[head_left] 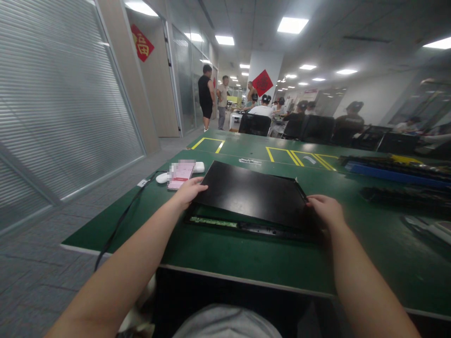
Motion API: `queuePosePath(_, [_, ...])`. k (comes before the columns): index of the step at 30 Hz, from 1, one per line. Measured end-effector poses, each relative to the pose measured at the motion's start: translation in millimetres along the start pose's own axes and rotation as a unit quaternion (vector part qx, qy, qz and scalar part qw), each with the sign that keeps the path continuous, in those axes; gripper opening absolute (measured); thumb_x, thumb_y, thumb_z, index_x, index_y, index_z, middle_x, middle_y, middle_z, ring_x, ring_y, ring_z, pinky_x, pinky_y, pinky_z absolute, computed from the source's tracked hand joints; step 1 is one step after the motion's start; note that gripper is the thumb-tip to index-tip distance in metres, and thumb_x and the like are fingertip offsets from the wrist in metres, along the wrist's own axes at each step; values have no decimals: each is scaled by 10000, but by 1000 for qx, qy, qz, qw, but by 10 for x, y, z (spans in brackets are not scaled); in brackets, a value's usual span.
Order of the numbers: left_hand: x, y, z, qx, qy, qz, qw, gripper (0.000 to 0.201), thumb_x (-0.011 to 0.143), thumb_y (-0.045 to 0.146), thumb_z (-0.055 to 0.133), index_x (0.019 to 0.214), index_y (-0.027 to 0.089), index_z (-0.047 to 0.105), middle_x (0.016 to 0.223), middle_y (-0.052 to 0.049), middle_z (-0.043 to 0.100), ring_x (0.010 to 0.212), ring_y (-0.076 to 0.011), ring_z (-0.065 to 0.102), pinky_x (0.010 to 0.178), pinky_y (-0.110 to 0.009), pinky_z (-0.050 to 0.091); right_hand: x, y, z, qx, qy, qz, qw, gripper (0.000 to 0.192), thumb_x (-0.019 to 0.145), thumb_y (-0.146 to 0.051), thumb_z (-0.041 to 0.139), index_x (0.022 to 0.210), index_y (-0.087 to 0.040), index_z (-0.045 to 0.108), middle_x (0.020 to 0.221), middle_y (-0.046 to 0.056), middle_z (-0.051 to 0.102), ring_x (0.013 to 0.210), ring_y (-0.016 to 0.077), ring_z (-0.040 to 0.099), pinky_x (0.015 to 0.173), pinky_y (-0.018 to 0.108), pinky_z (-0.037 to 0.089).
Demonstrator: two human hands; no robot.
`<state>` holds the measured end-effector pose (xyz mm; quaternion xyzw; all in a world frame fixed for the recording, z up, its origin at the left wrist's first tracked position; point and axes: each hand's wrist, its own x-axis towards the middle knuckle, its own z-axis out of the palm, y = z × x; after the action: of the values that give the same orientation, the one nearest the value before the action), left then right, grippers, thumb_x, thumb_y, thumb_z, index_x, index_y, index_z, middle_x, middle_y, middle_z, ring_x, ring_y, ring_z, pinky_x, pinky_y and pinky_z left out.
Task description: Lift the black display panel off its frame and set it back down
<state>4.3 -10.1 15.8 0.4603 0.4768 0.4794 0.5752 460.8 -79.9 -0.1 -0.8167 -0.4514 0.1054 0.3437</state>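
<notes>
A flat black screen panel (252, 190) is held at its two sides, tilted over a black frame (275, 230). My left hand (190, 191) is closed on the panel's left edge, thumb on top. My right hand (326, 210) pinches the right edge, where a thin dark rim shows; I cannot tell whether it also grips the frame. Along the near side of the frame, a strip of green circuit board (213, 222) shows below the panel's lower edge. The panel hides the rest of the frame.
A phone (180, 176) rests on a white stand left of the panel, near a black cable (123, 218). Yellow tape marks (296, 158) line the far part of the green table (246, 256). Dark parts and a blue strip (394, 174) lie at right. Several people are beyond.
</notes>
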Motion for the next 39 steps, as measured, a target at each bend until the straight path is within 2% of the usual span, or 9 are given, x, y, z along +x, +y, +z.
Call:
queuePosePath(4, [-6, 2, -20, 61, 14, 41, 997, 438, 520, 204, 844, 945, 166, 748, 863, -72, 776, 809, -266, 717, 759, -355, 553, -7, -4, -2, 7, -2, -1, 1000, 355, 735, -378, 574, 971, -212, 781, 827, 55, 769, 885, 261, 685, 786, 346, 462])
queuePosePath(7, [-17, 2, -27, 140, 41, 61, 987, 365, 557, 245, 831, 909, 178, 760, 834, -68, 772, 822, -280, 710, 764, -354, 543, -14, -17, -11, 8, -2, 1, 1000, 356, 736, -372, 576, 982, -215, 780, 822, 53, 766, 896, 258, 682, 792, 345, 458])
queuePosePath(14, [20, -57, -68, 307, 41, 147, 939, 244, 662, 352, 764, 828, 174, 766, 943, -97, 764, 925, -308, 688, 858, -378, 515, -5, -20, -7, 34, -9, 26, 999, 355, 723, -369, 587, 983, -228, 783, 811, 43, 764, 868, 253, 679, 795, 353, 456])
queuePosePath(21, [64, -69, -86, 401, 27, 138, 905, 233, 709, 342, 683, 838, 164, 758, 1023, -94, 752, 995, -310, 679, 918, -399, 504, 69, 80, 46, 76, -11, 38, 996, 363, 692, -375, 600, 969, -231, 784, 809, 55, 765, 840, 270, 685, 749, 366, 457])
queuePosePath(27, [84, -87, -95, 455, 48, 133, 879, 212, 708, 313, 714, 851, 171, 779, 1238, -115, 693, 1194, -331, 614, 1027, -387, 457, 62, 78, 42, 76, -4, 36, 996, 359, 684, -362, 602, 963, -232, 788, 798, 56, 765, 850, 270, 681, 742, 363, 451])
queuePosePath(34, [83, -96, -94, 479, 47, 121, 868, 271, 730, 299, 725, 945, 146, 786, 1339, -138, 635, 1239, -330, 593, 1047, -358, 454, 56, 86, 43, 94, 0, 28, 995, 377, 663, -363, 608, 953, -206, 789, 780, 76, 762, 769, 257, 677, 703, 353, 459])
queuePosePath(39, [78, -105, -104, 489, 35, 113, 864, 302, 758, 334, 711, 989, 152, 780, 1408, -130, 581, 1206, -335, 609, 959, -375, 529, 72, 102, 49, 85, -7, 35, 996, 376, 669, -365, 602, 964, -224, 787, 819, 65, 768, 806, 262, 681, 704, 356, 457])
